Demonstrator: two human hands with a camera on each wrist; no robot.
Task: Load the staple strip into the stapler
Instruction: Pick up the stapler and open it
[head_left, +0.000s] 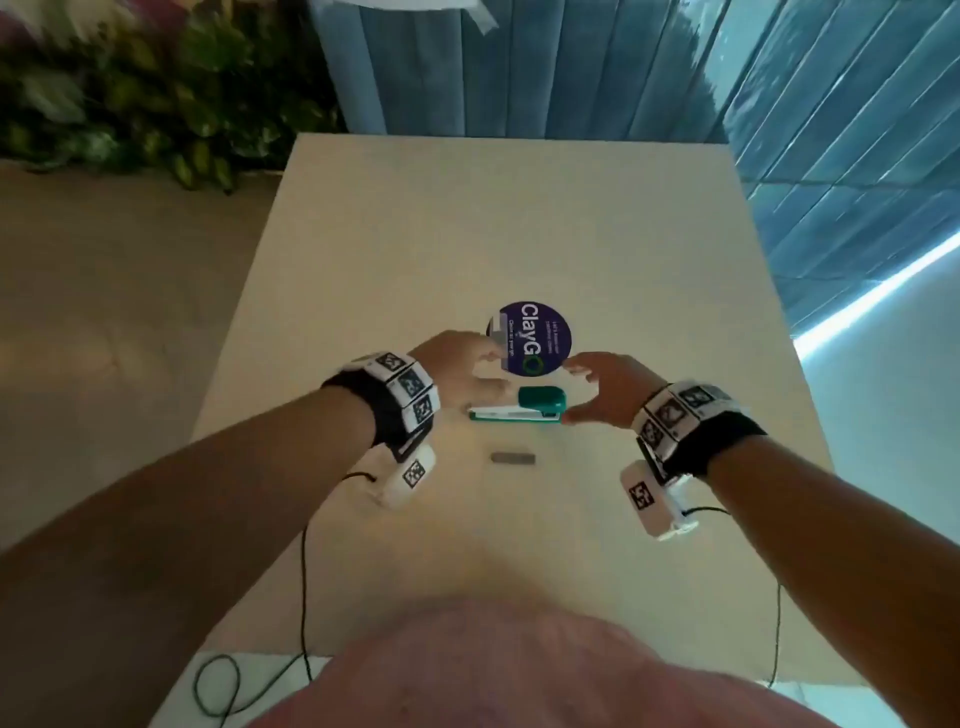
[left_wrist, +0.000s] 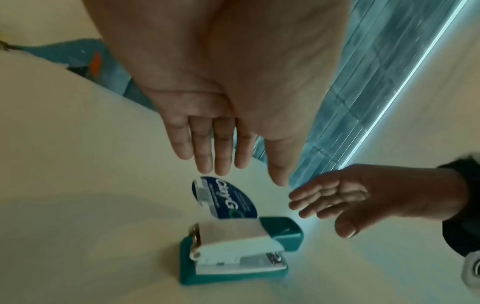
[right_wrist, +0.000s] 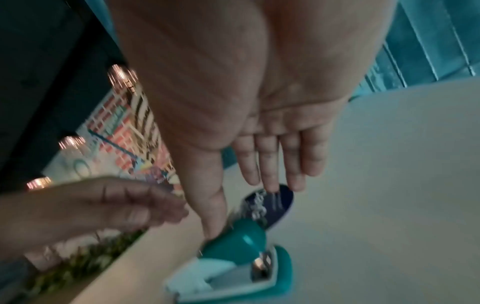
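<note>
A teal and white stapler (head_left: 519, 409) (left_wrist: 239, 246) (right_wrist: 233, 259) lies on the beige table (head_left: 467, 234), its top down over the magazine. The grey staple strip (head_left: 513, 458) lies loose on the table just in front of it. My left hand (head_left: 493, 371) (left_wrist: 249, 176) hovers over the stapler's left end with straight fingers and holds nothing. My right hand (head_left: 571, 392) (right_wrist: 241, 209) is spread at the stapler's right end. Its thumb (right_wrist: 207, 205) touches the teal nose. The strip is hidden in both wrist views.
A round purple sticker (head_left: 530, 338) (left_wrist: 223, 199) printed with "ClayGo" lies flat just behind the stapler. Cables (head_left: 306, 597) trail from both wrist cameras over the table's near edge. Plants (head_left: 130, 104) and a blue curtain (head_left: 519, 67) stand beyond the far edge.
</note>
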